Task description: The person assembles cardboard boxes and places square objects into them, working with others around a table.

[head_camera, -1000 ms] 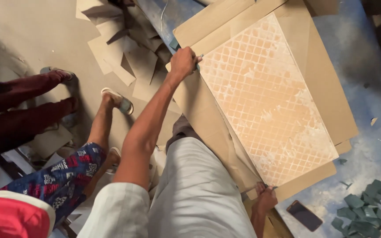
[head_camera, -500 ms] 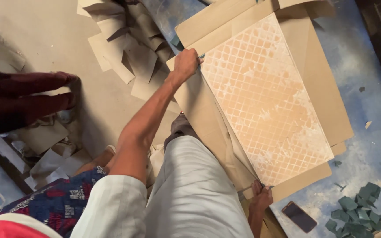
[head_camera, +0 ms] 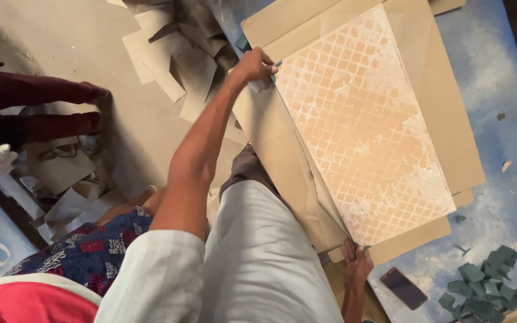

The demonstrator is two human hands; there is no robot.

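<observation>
A large beige tile [head_camera: 363, 128], its lattice-patterned back facing up, lies in an opened flat cardboard box [head_camera: 450, 119] on the blue floor. My left hand [head_camera: 254, 64] reaches out on a straight arm and grips the tile's far left corner. My right hand [head_camera: 356, 262] is closed on the tile's near corner, at the box edge close to my body. Both hands hold the same long left edge. My grey trouser leg [head_camera: 258, 251] stands against the box's left flap.
A heap of torn cardboard pieces [head_camera: 178, 57] lies at the upper left. Another person's legs in dark red trousers [head_camera: 37, 107] are at the left, and a person in patterned blue shorts [head_camera: 85, 251] is at the lower left. A dark phone [head_camera: 403, 288] and green corner guards [head_camera: 486, 282] lie at the lower right.
Both hands have stayed on the tile's left edge. The view has shifted, and the other people at the left have moved further out of the picture.
</observation>
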